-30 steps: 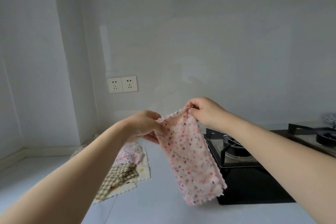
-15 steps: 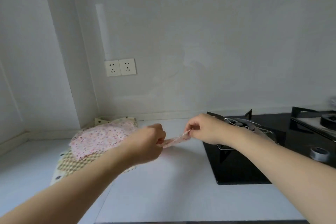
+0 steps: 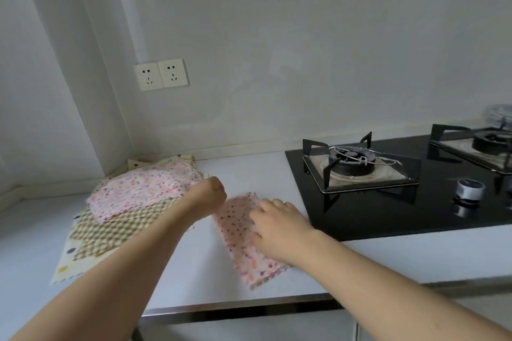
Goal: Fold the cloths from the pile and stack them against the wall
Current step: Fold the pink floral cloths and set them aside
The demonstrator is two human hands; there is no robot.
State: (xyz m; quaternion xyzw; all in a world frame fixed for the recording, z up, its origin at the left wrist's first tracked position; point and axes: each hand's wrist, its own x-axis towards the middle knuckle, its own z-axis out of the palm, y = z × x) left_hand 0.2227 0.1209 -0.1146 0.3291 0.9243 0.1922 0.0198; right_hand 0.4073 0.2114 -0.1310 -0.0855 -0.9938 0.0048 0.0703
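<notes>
A folded pink dotted cloth (image 3: 241, 243) lies flat on the white counter (image 3: 263, 171), just left of the hob. My right hand (image 3: 279, 230) rests on it, palm down and fingers nearly straight. My left hand (image 3: 212, 194) is at the cloth's far left corner, bent at the wrist; its fingers are hidden behind it. To the left, in the corner by the wall, lies the pile: a pink floral cloth (image 3: 146, 194) on top, a checked cloth (image 3: 119, 230) under it, and a cream dotted cloth (image 3: 69, 263) at the bottom.
A black gas hob (image 3: 388, 210) with two burners fills the counter's right side, with a round knob (image 3: 470, 188) on it. Two wall sockets (image 3: 160, 73) sit above the pile. The counter's metal front edge (image 3: 235, 304) runs close below the cloth.
The pink cloth, held up in the air by both hands a second ago, has come down and now lies on the counter. My right hand has gone from pinching it to resting flat on it.
</notes>
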